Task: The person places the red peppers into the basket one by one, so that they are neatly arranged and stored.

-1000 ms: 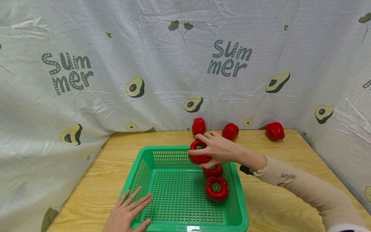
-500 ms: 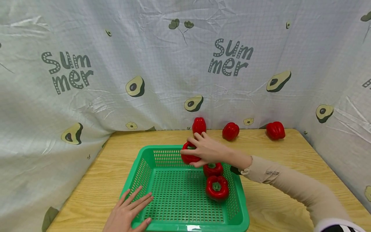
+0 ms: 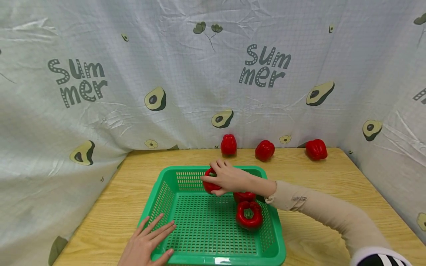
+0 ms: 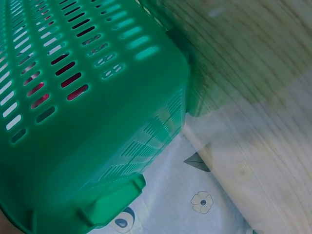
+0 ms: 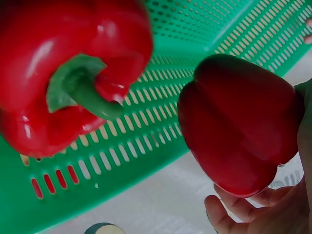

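The person's right hand (image 3: 227, 178) grips a glossy red bell pepper (image 3: 210, 183), its fingers and thumb curved round the fruit; the right wrist view shows the fingers wrapping its underside. This pepper is inside the far side of a rectangular green plastic basket (image 3: 199, 261) with slotted walls and a mesh floor; whether it touches that floor cannot be told. The left hand (image 3: 143, 242) lies over the basket's left rim near the front corner, fingers straight and spread, with nothing in its grasp. A beige sleeve (image 3: 316, 201) with small dark lettering covers the right forearm, which crosses above the basket's right rim. Beneath and beside that forearm, two more red bell peppers sit along the basket's right side: a front one (image 3: 249, 216), upright with its green stem facing up, and a rear one (image 3: 244, 197), partly hidden by the arm. The basket stands on a pale wood-grain table (image 3: 299, 170). Along its back edge are three further red peppers: one upright just behind the basket (image 3: 228, 145), one to its right (image 3: 264, 150), and one farther right near the corner (image 3: 316, 150). Behind hangs a whitish cloth (image 3: 199, 74) printed with avocados, flowers and the word "summer".
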The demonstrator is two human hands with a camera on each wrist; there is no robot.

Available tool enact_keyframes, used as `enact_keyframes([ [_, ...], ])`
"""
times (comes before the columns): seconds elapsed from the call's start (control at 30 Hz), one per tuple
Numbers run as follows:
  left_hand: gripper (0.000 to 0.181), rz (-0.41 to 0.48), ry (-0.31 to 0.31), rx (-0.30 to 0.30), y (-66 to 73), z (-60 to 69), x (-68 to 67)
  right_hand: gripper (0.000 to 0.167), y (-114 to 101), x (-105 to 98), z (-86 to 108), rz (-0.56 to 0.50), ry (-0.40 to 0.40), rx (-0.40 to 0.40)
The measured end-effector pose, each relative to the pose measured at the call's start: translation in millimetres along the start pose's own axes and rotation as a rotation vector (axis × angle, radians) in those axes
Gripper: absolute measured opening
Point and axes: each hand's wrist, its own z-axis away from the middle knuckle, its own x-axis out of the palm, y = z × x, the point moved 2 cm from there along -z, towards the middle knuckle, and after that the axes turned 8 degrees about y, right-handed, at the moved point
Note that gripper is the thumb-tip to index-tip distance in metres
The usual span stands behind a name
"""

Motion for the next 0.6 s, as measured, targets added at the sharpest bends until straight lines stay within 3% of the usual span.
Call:
enact_keyframes([
  [0.13, 0.050, 0.000, 0.001, -0.004, -0.3, 0.0, -0.3, 0.041, -2.9, 4.3, -0.4, 0.018, -0.034, -0.036],
  [0.47, 0.050, 0.004, -0.011, -0.025, -0.8, 0.7, 0.6, 0.050, -7.5, 14.8, -2.3, 0.021, -0.266, -0.064],
  [0.6, 0.050, -0.012, -0.012, -0.025, -1.0, 1.3, 0.7, 0.052, -9.7, 17.9, -1.9, 0.033, -0.315, -0.063],
])
